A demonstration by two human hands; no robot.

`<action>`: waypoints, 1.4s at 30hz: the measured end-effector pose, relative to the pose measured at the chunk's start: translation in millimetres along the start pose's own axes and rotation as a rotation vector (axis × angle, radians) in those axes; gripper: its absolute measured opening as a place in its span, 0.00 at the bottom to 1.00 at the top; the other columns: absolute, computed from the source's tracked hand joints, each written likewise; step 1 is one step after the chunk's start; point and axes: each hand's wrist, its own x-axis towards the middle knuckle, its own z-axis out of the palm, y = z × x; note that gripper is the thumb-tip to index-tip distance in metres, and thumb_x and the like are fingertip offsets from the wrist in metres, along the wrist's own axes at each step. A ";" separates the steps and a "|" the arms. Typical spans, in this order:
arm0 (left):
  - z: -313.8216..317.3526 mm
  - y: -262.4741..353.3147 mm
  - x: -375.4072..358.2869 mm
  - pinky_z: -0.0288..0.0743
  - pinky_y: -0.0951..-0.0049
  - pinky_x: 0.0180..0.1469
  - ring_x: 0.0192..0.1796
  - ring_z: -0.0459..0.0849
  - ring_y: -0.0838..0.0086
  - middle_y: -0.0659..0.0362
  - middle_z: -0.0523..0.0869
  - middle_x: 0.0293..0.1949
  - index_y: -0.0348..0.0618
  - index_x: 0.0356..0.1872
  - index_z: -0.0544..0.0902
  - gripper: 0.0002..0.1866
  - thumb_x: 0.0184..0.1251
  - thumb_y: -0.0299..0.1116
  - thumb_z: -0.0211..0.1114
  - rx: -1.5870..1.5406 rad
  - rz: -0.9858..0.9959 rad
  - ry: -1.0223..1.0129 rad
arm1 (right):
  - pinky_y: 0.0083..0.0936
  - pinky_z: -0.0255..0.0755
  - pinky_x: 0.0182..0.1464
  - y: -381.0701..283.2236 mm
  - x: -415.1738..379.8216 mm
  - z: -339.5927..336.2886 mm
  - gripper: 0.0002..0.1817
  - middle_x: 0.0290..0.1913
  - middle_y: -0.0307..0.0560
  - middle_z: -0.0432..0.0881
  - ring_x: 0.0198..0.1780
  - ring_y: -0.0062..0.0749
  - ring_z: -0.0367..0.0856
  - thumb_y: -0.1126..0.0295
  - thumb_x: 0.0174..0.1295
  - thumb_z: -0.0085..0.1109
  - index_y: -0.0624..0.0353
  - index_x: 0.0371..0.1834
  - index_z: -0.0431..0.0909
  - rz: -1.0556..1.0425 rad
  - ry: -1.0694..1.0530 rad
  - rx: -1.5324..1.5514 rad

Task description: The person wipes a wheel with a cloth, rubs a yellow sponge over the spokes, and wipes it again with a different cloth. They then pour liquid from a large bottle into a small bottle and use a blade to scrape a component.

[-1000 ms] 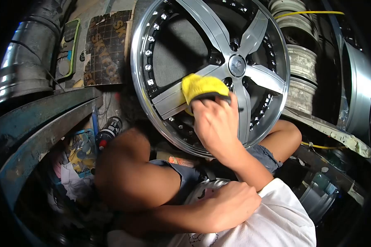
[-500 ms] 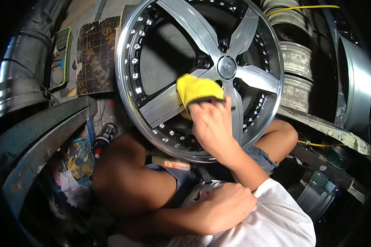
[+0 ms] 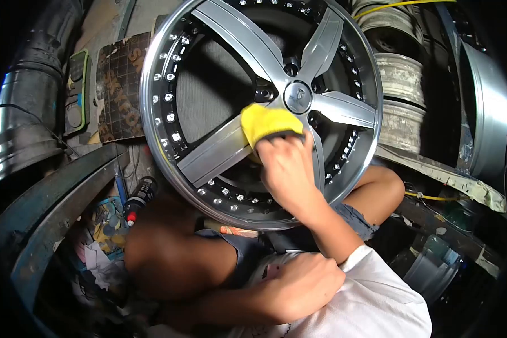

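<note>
My right hand [image 3: 286, 166] grips a yellow cloth [image 3: 269, 121] with dark trim. The cloth presses on the lower-left spoke of a large silver alloy wheel [image 3: 219, 152], close to the centre cap [image 3: 297, 97]. Grey metal spokes cross a black inner ring with shiny bolts, inside a polished rim. My left hand [image 3: 312, 281] lies against my white shirt [image 3: 372, 298], just below my right elbow. Its fingers are curled under, and whatever they may hold is hidden.
Dusty wheels [image 3: 399, 84] are stacked at right, beside another silver rim [image 3: 487, 107]. A black bottle with a red tip [image 3: 141, 197] lies by my left knee. Blue-grey metal beams [image 3: 56, 208] run along the left. A worn printed board [image 3: 120, 90] lies beyond them.
The wheel sits slightly further left and lower in view, and the surroundings have shifted a little too. The cloth is nearer the wheel's centre along the spoke. My left hand has barely moved.
</note>
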 end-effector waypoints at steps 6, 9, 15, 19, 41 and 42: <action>0.3 1.2 4.6 0.86 0.52 0.38 0.34 0.92 0.48 0.41 0.90 0.29 0.35 0.28 0.90 0.09 0.60 0.28 0.64 -0.046 -0.005 -0.008 | 0.48 0.63 0.60 10.7 20.1 -0.9 0.07 0.31 0.47 0.85 0.39 0.47 0.86 0.72 0.62 0.54 0.54 0.35 0.84 0.008 0.081 0.024; -5.1 1.9 4.5 0.86 0.52 0.38 0.34 0.92 0.48 0.40 0.90 0.29 0.35 0.28 0.90 0.09 0.60 0.28 0.64 0.031 -0.013 -0.011 | 0.49 0.64 0.60 11.3 -3.5 0.6 0.08 0.37 0.48 0.88 0.45 0.46 0.85 0.74 0.58 0.58 0.55 0.38 0.86 0.021 0.059 -0.011; 2.2 0.1 6.9 0.83 0.49 0.39 0.35 0.91 0.45 0.40 0.88 0.31 0.35 0.27 0.88 0.11 0.63 0.33 0.65 -0.026 -0.025 -0.019 | 0.49 0.64 0.59 16.8 14.3 -5.0 0.10 0.36 0.45 0.87 0.46 0.48 0.85 0.75 0.52 0.63 0.56 0.38 0.85 0.052 -0.036 -0.013; -4.9 1.6 4.3 0.84 0.49 0.39 0.34 0.91 0.46 0.40 0.88 0.30 0.35 0.27 0.88 0.11 0.63 0.32 0.65 0.030 -0.026 -0.054 | 0.50 0.65 0.55 24.2 8.7 -0.6 0.10 0.38 0.49 0.87 0.47 0.54 0.80 0.80 0.49 0.62 0.60 0.36 0.83 0.012 0.103 0.083; 8.4 6.7 -17.6 0.85 0.51 0.35 0.32 0.91 0.45 0.38 0.87 0.27 0.32 0.24 0.87 0.07 0.53 0.27 0.67 0.048 0.083 0.044 | 0.53 0.63 0.61 -10.6 -20.9 28.0 0.05 0.27 0.50 0.84 0.38 0.54 0.83 0.76 0.51 0.61 0.55 0.31 0.83 -0.017 0.210 0.014; 9.8 6.1 -18.4 0.85 0.50 0.35 0.32 0.91 0.45 0.39 0.87 0.26 0.31 0.24 0.87 0.07 0.53 0.27 0.67 0.039 0.079 0.034 | 0.53 0.62 0.64 -12.4 -11.6 22.4 0.07 0.30 0.50 0.86 0.40 0.52 0.85 0.75 0.55 0.59 0.55 0.35 0.84 -0.027 0.159 -0.001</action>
